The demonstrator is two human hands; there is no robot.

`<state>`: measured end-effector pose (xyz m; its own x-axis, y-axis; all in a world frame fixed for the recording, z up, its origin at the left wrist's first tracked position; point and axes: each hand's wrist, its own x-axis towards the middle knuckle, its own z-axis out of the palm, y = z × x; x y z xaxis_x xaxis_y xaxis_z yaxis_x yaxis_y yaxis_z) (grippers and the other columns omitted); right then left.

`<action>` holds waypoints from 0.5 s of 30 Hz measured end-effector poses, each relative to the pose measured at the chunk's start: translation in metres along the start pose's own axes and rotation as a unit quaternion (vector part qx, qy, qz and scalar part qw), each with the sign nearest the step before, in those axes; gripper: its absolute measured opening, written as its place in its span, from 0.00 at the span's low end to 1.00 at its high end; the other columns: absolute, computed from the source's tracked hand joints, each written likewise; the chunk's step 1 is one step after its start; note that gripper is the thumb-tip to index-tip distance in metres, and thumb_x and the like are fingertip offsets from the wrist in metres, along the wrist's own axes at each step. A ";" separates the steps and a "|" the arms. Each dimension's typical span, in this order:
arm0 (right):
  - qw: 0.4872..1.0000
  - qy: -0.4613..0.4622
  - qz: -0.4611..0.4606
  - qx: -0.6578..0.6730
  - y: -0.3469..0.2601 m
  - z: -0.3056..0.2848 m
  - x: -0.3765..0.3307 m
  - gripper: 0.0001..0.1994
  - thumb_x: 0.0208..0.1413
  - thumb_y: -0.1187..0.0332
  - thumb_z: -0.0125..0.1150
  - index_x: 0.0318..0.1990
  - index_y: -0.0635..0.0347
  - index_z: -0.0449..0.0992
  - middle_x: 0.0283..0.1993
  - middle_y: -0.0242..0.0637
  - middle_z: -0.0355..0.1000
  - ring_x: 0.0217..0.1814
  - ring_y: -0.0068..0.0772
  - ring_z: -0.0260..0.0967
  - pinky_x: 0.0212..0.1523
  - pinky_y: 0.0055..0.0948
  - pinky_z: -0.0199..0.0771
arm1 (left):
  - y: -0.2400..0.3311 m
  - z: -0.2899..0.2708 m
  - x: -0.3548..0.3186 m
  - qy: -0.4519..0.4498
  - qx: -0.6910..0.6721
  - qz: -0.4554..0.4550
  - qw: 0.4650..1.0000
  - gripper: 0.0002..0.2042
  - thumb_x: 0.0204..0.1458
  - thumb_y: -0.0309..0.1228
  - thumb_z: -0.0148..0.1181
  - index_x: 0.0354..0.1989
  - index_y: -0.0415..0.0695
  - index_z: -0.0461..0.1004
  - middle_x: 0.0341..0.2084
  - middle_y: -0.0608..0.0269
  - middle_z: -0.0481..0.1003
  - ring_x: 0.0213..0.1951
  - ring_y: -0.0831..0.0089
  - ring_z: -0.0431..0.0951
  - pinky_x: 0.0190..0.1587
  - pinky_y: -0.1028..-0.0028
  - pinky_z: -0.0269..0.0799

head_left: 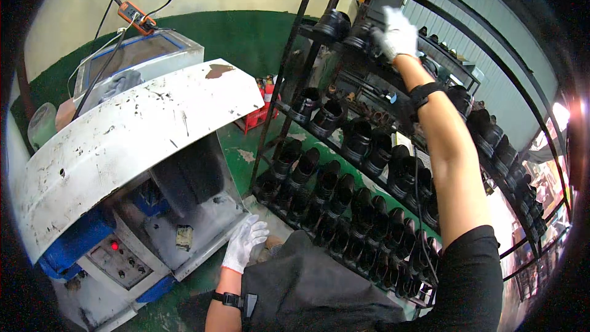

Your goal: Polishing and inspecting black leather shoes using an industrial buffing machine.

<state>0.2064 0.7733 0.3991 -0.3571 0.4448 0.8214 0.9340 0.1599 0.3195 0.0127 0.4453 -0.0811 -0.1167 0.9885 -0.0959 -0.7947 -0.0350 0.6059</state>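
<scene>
My right hand (398,34), in a white glove, is raised at the end of an outstretched arm by the top shelf of a dark metal rack. A black shoe (359,35) stands just left of it, with another black shoe (332,23) farther left. The right fingers are smeared, so whether they touch or hold a shoe cannot be made out. My left hand (246,243), also in a white glove, hangs low beside the front edge of a white machine (166,107). Its fingers are loosely stretched and nothing shows in them.
Rows of black shoes (356,138) fill the rack's lower shelves, and the rack post (294,61) rises on their left. A red fire extinguisher stand (252,117) is behind the machine. Cables and an orange power strip (136,17) hang above it.
</scene>
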 end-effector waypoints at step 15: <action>0.770 -0.128 -0.318 0.538 -0.069 -0.131 -0.296 0.18 0.39 0.66 0.74 0.17 0.54 0.63 0.22 0.40 0.61 0.23 0.47 0.62 0.24 0.38 0.61 | -0.028 0.031 -0.011 -0.155 -0.204 -0.085 0.963 0.39 0.56 0.67 0.34 0.70 0.55 0.50 0.64 0.51 0.61 0.62 0.56 0.64 0.61 0.52 0.63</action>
<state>0.2461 0.5147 0.1961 -0.8613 0.1116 0.4956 0.0878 0.9936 -0.0710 0.0545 0.4404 -0.0721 0.1687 0.9791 0.1133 -0.9621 0.1387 0.2348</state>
